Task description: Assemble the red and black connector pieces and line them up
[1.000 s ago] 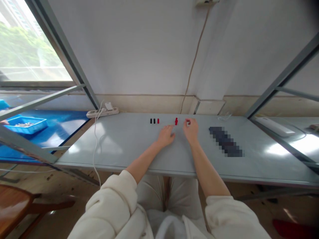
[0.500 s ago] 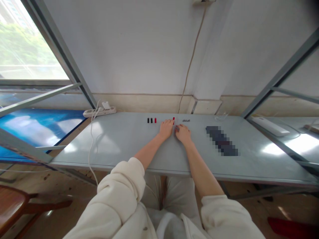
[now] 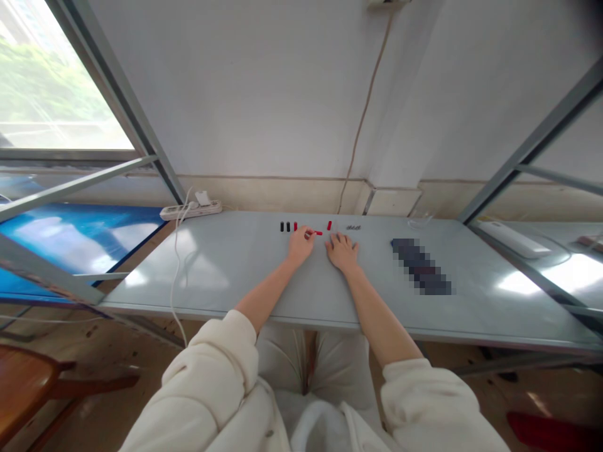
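The left hand pinches a small red piece in a narrow grip at its fingertips; the piece lies level and sticks out to the right, low over the table. Its shape is too small to make out. The right hand rests flat with fingers spread, its grip holding nothing. Just beyond it stands a second red piece, upright. To the right of that lie tiny grey parts, hard to tell apart. Left of the held piece, two black pieces and a red one stand in a row. A blurred dark patch hides something on the right. A power strip sits at the far left corner.
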Motion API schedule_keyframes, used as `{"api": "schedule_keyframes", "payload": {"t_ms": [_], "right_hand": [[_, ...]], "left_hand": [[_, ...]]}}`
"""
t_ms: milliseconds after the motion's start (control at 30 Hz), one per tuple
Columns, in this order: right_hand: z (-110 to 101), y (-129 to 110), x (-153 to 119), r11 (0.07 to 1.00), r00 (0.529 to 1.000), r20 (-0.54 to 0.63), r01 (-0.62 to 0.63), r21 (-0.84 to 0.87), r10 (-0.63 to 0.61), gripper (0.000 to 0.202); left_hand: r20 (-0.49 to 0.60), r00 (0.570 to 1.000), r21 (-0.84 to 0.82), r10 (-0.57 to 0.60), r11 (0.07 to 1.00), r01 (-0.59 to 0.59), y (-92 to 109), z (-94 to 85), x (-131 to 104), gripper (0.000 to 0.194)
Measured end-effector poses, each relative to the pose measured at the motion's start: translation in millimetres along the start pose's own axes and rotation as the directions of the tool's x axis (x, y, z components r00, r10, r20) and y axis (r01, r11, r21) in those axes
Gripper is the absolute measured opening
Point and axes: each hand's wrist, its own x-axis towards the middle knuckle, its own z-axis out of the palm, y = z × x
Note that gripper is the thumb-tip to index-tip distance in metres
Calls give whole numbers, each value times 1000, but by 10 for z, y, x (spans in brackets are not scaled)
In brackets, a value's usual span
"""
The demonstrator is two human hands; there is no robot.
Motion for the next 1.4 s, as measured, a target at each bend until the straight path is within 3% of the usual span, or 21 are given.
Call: {"api": "schedule_keyframes", "payload": {"t_ms": [167,300,400,533,700,867,1233,1400], "right_hand": [[-26,-26,-24,999,1000,-11,19,29,-19,41],[-83,-90,-36,980,985,-141,120,157,-98,32],[-131,-131,-14,905,948,-300,217,367,-106,26],[-140,-141,30,738,917,-398,248,627,31,26],[-120,-137,58,589,948,-310,210,780,71,33],[-137,-132,67,571,956,-282,187,799,82,31],[-144,-128,85,467,988,-154,122,876,30,30],[-156,-166,70,409,986,-157,121,904,55,31]], "left_hand": [[-95,991,-142,-99,986,85,-33,-231,-41,9],[-104,975,-265,-194,951,161,-97,-268,-65,10],[-92,968,-325,-231,926,190,-128,-250,-58,10],[-43,970,-382,-241,901,206,-131,-207,-55,13],[-38,968,-404,-249,890,213,-117,-178,-73,12],[-51,957,-475,-285,850,228,-105,-187,-71,9],[29,952,-577,-304,773,264,-13,-246,-73,10],[71,963,-609,-261,753,249,37,-264,-84,21]]}}
